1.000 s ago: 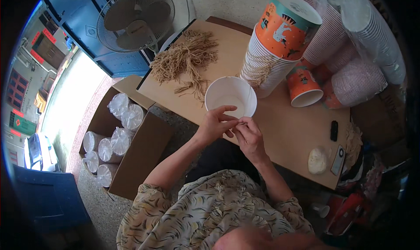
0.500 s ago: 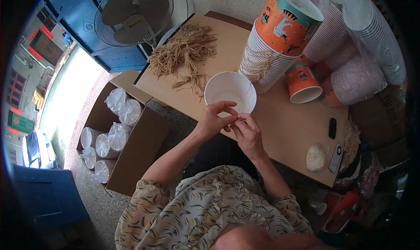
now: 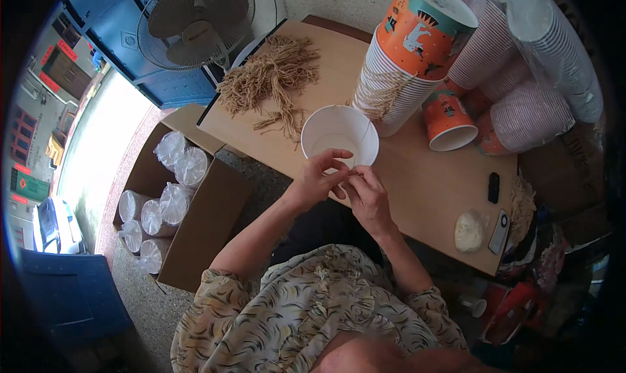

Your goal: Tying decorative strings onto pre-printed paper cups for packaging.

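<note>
A white paper bucket (image 3: pixel 319 132) stands with its mouth up at the table's near edge. My left hand (image 3: pixel 317 180) and my right hand (image 3: pixel 370 202) meet at its near rim, fingertips pinched together. What they hold between them is too small to make out. A thin line runs down the bucket's inner right wall; I cannot tell whether it is a seam or a thread. Behind it rises a tall nested stack of paper buckets (image 3: pixel 417 44), the top one orange and green, with knotted tan cord (image 3: pixel 385 94) draped over the white rims.
Tan cords (image 3: pixel 270 76) lie heaped on the table (image 3: pixel 424 184). At right are a tipped orange bucket (image 3: pixel 450 122), plastic-wrapped bucket stacks (image 3: pixel 535 115), a black object (image 3: pixel 493 188), a pale bagged lump (image 3: pixel 470 231) and a phone-like slab (image 3: pixel 499 231). A carton (image 3: pixel 202 226) with wrapped stacks and a fan (image 3: pixel 195 30) stand left.
The whole view has shifted slightly. My hands keep their pinch by the bucket's near rim, with only a small movement of the fingers.
</note>
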